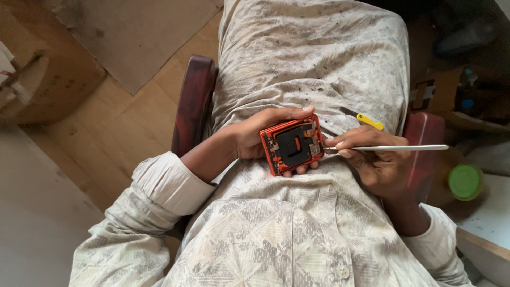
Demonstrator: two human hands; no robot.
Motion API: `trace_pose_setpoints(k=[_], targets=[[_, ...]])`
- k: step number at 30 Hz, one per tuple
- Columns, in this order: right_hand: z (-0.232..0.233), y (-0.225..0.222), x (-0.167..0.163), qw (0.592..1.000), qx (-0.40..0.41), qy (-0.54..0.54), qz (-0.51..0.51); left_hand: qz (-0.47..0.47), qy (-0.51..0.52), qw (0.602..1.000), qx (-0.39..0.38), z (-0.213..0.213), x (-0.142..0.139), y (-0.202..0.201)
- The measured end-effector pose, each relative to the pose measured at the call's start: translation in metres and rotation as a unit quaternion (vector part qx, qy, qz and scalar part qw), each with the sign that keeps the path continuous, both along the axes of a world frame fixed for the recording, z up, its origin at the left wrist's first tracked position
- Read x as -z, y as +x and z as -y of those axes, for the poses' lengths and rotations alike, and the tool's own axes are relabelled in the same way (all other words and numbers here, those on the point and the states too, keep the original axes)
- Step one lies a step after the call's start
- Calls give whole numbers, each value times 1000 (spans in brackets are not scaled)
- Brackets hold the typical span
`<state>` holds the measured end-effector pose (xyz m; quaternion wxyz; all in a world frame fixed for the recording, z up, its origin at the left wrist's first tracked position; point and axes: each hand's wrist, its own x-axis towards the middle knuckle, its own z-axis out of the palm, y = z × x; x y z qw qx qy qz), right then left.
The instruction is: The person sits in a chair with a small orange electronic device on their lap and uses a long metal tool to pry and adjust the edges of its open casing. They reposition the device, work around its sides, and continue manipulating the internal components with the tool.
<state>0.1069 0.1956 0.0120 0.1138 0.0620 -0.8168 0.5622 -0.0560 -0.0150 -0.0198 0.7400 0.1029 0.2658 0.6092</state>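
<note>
1. Hands first: the left hand (255, 139) cups an opened orange phone (292, 144) from behind, fingers curled round its upper and lower edges, holding it over the lap.
2. The right hand (372, 159) pinches a thin metal tool (396, 148) like a pen; its tip meets the phone's right edge, where the fingertips also rest.
3. The phone lies with its back cover off, so the insides show: a dark flat block in the middle, an orange frame round it, small parts along the sides.
4. Judging by that, the opening is done and the work on the inner parts is under way; nothing lifted out of the phone is in view, so most of the inner work seems left.
5. A small yellow tool (370, 121) lies on the patterned light clothing (313, 58) just above the right hand, apart from it.
6. The person sits in a dark red chair (195, 103), its arms showing on both sides.
7. Further out: a cardboard box (37, 85) on the wooden floor (122, 122) at the left, a green round lid (465, 182) at the right beside a pale tabletop (491, 218) corner.
8. Hard to make out: what exactly the tool tip touches, the small parts inside the phone, and the dim clutter at the upper right. The cover itself is not in view.
</note>
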Motion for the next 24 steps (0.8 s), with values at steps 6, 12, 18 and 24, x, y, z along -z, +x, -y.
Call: trace_pose_setpoints(k=[6,12,18,24], targets=[[4,3,11,998,37,-54,8,-10,-15,1000,1,1,-2,-2],[-1,4,12,996,29,-75,34,7,0,1000,10,0,-1,-2],[-8,-1,15,994,4,-99,41,-6,3,1000,-2,2,-1,-3],[-9,0,21,989,14,-138,57,29,7,999,13,0,-1,-5]])
